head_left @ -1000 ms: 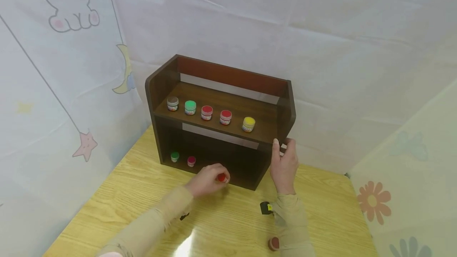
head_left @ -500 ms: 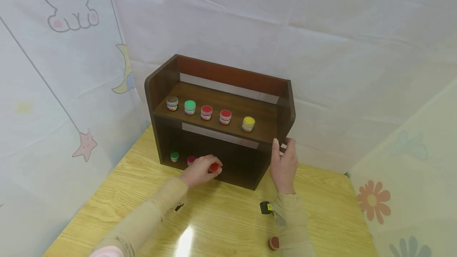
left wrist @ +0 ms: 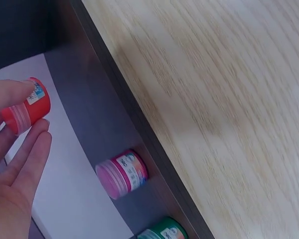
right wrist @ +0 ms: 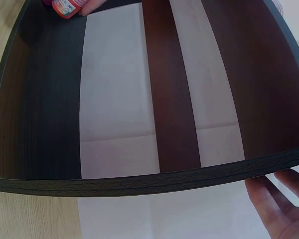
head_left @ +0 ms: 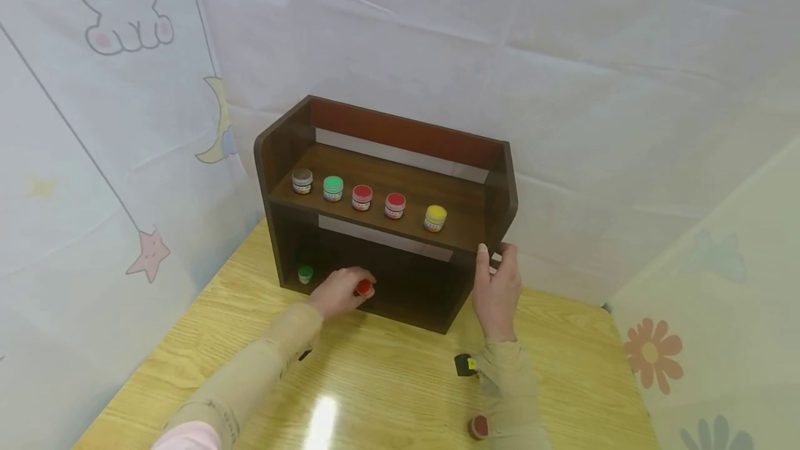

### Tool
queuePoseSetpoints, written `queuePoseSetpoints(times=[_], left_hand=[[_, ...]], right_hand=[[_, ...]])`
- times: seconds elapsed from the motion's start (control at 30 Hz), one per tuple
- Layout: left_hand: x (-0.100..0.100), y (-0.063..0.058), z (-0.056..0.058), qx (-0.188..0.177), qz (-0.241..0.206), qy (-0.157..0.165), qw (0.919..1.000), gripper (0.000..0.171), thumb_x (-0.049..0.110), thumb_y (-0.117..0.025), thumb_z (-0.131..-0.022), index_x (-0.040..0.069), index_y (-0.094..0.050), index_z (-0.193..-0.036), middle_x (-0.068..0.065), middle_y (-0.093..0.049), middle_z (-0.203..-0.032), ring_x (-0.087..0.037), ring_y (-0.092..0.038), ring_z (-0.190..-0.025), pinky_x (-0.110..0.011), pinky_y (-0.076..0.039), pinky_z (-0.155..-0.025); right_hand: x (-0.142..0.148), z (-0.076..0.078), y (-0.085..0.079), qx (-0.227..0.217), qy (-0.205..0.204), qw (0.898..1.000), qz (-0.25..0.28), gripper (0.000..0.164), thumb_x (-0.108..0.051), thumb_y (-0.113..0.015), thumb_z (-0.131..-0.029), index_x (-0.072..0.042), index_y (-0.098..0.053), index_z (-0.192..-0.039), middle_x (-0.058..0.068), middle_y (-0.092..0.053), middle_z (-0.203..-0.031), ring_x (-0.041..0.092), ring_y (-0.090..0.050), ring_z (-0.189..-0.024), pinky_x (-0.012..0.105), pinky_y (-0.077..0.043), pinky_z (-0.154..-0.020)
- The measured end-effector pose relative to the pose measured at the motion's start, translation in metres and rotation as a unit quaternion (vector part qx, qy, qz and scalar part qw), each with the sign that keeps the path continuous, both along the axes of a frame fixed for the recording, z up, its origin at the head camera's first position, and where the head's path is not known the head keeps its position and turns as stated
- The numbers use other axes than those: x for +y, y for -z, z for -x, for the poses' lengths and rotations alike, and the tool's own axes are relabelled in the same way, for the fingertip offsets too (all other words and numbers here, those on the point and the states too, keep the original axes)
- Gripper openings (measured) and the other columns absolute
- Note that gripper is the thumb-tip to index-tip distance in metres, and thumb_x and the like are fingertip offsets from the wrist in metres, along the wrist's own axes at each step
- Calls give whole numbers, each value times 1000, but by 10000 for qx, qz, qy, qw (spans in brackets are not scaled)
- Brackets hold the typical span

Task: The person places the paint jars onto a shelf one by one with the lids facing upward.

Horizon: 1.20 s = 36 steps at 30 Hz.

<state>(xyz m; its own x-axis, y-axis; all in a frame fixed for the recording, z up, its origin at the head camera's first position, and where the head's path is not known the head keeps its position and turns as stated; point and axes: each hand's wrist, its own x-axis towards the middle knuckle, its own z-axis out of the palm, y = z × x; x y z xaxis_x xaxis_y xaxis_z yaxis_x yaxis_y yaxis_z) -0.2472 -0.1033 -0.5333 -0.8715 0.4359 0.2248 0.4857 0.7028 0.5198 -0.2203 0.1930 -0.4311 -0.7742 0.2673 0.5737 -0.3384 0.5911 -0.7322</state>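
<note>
My left hand (head_left: 337,293) pinches a small red paint jar (left wrist: 32,106) between thumb and fingers, at the lower level of the dark wooden shelf (head_left: 400,228). In the left wrist view a magenta paint jar (left wrist: 122,174) stands on the lower board; my left hand hides it in the head view. Farther left is a green paint jar (head_left: 305,274). My right hand (head_left: 496,294) touches the shelf's right side panel, thumb extended at its front edge and fingertips (right wrist: 256,186) against the panel in the right wrist view.
On the upper board stands a row of paint jars: brown (head_left: 303,181), light green (head_left: 333,188), two red (head_left: 362,197), and yellow (head_left: 435,218). A reddish-brown jar (head_left: 478,427) is on the wooden table (head_left: 387,380) beside the right sleeve. A white printed cloth (head_left: 400,40) hangs behind the shelf.
My left hand has carried the red paint jar left and inward to the shelf's lower level, coming in front of the magenta jar. My right hand has stayed at the side panel.
</note>
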Motion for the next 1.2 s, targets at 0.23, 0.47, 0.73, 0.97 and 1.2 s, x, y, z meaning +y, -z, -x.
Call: queuePoseSetpoints(times=[0.23, 0.47, 0.73, 0.97, 1.2], left_hand=[[-7, 2, 11, 224, 341, 122, 9991, 25, 2, -81, -84, 10, -74, -107, -4, -70, -103, -21, -67, -92, -37, -56, -81], [-8, 7, 18, 144, 504, 7, 9986, 26, 0, -82, -80, 11, -74, -102, -1, -67, -99, -21, -66, -91, -39, -55, -83], [-7, 18, 17, 235, 598, 89, 9979, 24, -3, -82, -79, 10, -74, -97, -2, -66, -95, -22, -65, -88, -37, -55, -80], [-6, 26, 13, 538, 973, 166, 9937, 25, -4, -81, -79, 10, -74, -99, -4, -67, -96, -25, -67, -89, -38, -56, -79], [-3, 28, 15, 456, 1070, -37, 9932, 32, -6, -82, -78, 10, -74, -104, -6, -70, -100, -27, -68, -93, -41, -56, -83]], right_hand=[[0, 0, 0, 24, -13, 10000, 8, 39, -36, -56, -105, 1, -54, -118, 22, -63, -113, 42, -67, -97, 57, -54, -82], [1, 1, 0, 46, -30, 10000, -22, 39, -36, -56, -105, 1, -54, -117, 21, -63, -113, 41, -67, -97, 58, -54, -82], [1, 2, 1, 85, -54, 9999, -8, 39, -37, -55, -105, 1, -55, -117, 21, -63, -112, 41, -66, -97, 57, -54, -82], [1, 1, 1, 80, -9, 10000, 18, 38, -36, -56, -105, 0, -55, -116, 20, -63, -111, 41, -67, -96, 57, -54, -82], [1, 1, 1, 47, 10, 10000, -17, 38, -36, -55, -105, 0, -55, -116, 20, -63, -111, 40, -66, -96, 55, -54, -82]])
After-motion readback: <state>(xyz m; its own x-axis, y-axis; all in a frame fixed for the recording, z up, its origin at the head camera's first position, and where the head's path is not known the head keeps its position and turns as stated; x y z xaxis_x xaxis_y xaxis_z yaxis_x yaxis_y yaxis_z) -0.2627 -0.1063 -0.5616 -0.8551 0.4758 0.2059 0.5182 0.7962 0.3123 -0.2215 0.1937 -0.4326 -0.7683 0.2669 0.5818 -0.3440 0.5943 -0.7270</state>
